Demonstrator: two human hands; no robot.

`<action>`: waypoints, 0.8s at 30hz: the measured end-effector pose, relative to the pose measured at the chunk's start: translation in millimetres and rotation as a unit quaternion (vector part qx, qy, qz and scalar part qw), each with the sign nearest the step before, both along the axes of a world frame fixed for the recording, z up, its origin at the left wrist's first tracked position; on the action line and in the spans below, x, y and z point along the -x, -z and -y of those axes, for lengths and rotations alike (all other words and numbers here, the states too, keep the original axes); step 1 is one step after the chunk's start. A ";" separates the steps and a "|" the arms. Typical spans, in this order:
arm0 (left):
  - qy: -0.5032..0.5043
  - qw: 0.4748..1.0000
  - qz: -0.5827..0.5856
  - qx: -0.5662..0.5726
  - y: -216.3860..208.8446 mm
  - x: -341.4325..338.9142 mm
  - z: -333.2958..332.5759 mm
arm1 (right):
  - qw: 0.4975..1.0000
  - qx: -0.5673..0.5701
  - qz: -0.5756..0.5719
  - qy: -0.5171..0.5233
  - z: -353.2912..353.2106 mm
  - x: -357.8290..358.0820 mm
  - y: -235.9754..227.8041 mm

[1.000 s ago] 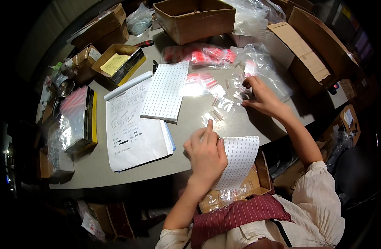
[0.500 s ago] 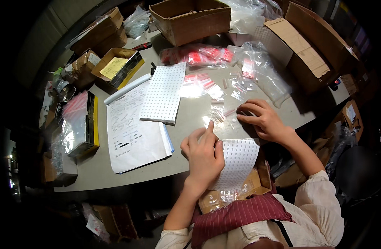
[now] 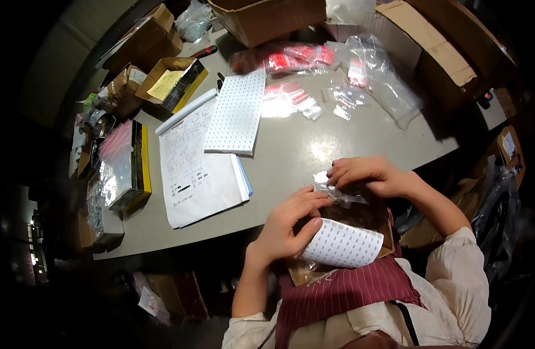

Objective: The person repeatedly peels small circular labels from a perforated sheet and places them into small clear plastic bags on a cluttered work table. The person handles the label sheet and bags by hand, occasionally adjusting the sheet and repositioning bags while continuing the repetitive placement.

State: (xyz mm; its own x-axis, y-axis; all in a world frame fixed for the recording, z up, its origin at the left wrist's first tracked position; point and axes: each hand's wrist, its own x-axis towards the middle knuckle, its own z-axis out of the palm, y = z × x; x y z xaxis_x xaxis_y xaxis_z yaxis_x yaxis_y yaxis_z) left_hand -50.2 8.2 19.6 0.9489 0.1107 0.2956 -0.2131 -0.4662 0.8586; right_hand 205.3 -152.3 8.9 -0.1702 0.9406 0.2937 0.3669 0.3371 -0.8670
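Cluttered grey table [image 3: 291, 139]

Notepad [image 3: 200, 180] is lying left of centre, label sheet [image 3: 237, 113] overlapping it. Red-marked bags [image 3: 302, 58] and small clear bags [image 3: 342, 111] are lying toward the back, large clear bag [image 3: 390, 87] beside. Two black-and-yellow boxes [image 3: 142, 166] are standing at left.

- Over on the left of the table [image 3: 139, 230], an open notebook [image 3: 200, 189] — handwriting all down its page
- Behind it, a black-and-yellow box [image 3: 190, 88] with a yellow paper [image 3: 165, 85] lying inside
- Just past that, a red-and-black tool [image 3: 204, 52]
- A brown carton [image 3: 273, 26] at the back
- Off to the right — a taller carton [image 3: 483, 38], a loose-looking cardboard flap [image 3: 427, 43] beside it
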 end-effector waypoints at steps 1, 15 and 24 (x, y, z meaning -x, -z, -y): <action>0.032 0.999 0.002 0.035 0.9 4.0 0.2 | 0.999 0.023 -0.043 0.023 3.7 3.1 1.4; -0.188 0.916 0.133 0.330 -4.0 38.4 -1.0 | 0.962 0.150 -0.226 0.032 20.6 38.4 -26.7; -0.270 0.940 0.115 0.172 -24.0 -1.0 -4.4 | 0.958 -0.154 0.095 0.224 -15.0 37.8 -51.1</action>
